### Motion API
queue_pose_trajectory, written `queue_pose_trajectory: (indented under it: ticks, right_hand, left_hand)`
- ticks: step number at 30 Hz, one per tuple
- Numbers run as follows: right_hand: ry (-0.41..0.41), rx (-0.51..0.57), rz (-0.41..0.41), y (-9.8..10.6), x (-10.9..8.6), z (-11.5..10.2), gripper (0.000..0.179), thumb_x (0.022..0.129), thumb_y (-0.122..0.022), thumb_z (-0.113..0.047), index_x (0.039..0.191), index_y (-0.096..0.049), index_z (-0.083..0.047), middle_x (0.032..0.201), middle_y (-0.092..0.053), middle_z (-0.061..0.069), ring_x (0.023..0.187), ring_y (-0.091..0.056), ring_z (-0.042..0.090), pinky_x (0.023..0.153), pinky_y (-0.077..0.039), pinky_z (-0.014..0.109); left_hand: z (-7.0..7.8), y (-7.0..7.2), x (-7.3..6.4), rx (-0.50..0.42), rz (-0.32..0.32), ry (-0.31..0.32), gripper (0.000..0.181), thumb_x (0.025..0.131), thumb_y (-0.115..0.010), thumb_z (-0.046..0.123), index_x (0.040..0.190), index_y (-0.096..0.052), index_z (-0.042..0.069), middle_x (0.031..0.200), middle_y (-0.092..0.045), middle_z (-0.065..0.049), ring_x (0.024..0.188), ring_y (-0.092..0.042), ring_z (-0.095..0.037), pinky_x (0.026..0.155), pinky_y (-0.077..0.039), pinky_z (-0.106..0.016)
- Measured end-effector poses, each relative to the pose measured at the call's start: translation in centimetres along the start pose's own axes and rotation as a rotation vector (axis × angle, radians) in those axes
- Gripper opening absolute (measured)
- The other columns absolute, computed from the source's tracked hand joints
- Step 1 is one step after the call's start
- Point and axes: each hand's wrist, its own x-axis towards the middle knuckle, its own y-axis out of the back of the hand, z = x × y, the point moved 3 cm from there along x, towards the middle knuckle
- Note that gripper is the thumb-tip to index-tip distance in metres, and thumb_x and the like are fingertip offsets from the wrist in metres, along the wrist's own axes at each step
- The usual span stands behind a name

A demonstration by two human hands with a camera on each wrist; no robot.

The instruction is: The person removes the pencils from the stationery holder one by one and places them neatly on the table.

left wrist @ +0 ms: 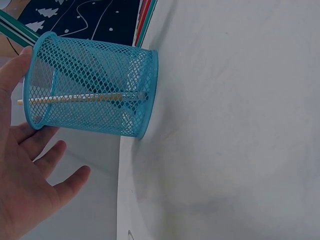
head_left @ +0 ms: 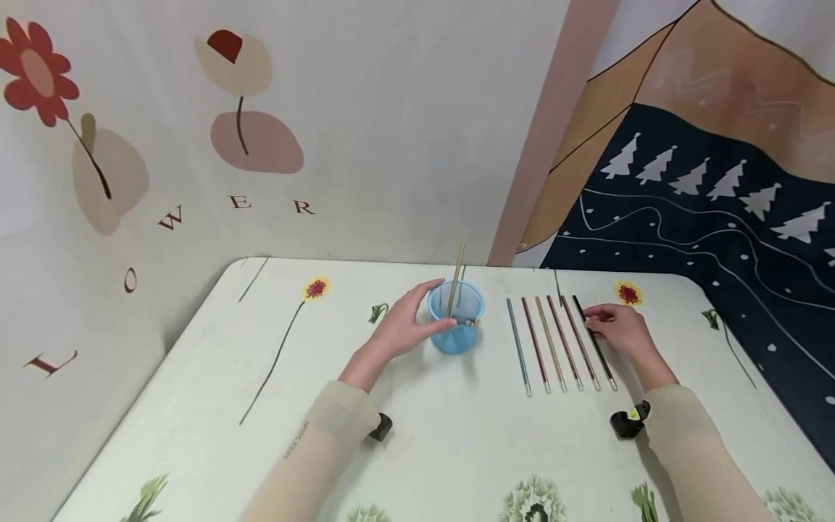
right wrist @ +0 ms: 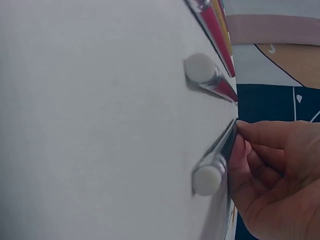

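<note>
A light-blue mesh pencil cup (head_left: 454,338) stands upright on the table; my left hand (head_left: 407,322) holds it by the rim, thumb on one side and fingers on the other. Inside the mesh, the left wrist view shows a yellowish pencil (left wrist: 75,98) and a green striped stick (left wrist: 20,29) that juts out past the rim. To the right of the cup, several pencils lie side by side in a row. At the row's right end is a black pencil (head_left: 596,346), which my right hand (head_left: 621,331) pinches near its far end between thumb and forefinger.
Left of the black pencil lie dark red pencils (head_left: 579,343), a gold pencil (head_left: 551,344) and a blue pencil (head_left: 518,348), their white eraser ends towards me. A flower-printed cloth (head_left: 457,449) covers the table. Printed curtains (head_left: 404,145) hang behind it.
</note>
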Motion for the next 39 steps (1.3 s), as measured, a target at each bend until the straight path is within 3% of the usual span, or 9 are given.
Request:
queue_pose_trajectory:
  ticks: [28,39]
  right_hand:
    - [0.039,0.043,0.062,0.4,-0.7,-0.2,0.032,0.099,-0.061,-0.014,0.124,-0.064,0.006,0.115,-0.065,0.027,0.074,-0.061,-0.004,0.065,-0.056,0.012]
    - [0.094,0.059,0.138,1.1,-1.7,-2.6,0.030,0.100,-0.060,-0.017,0.122,-0.066,0.003,0.111,-0.068,0.025,0.071,-0.060,-0.004,0.064,-0.053,0.011]
  left_hand:
    - [0.5,0.3,0.1,0.020,-0.011,0.013,0.080,0.088,-0.074,0.045,0.154,-0.036,0.019,0.159,-0.040,-0.007,0.148,-0.036,-0.030,0.121,-0.033,-0.054]
    - [0.2,0.2,0.3,0.009,-0.007,0.002,0.080,0.088,-0.073,0.046,0.154,-0.037,0.019,0.159,-0.041,-0.006,0.148,-0.037,-0.030,0.120,-0.034,-0.054]
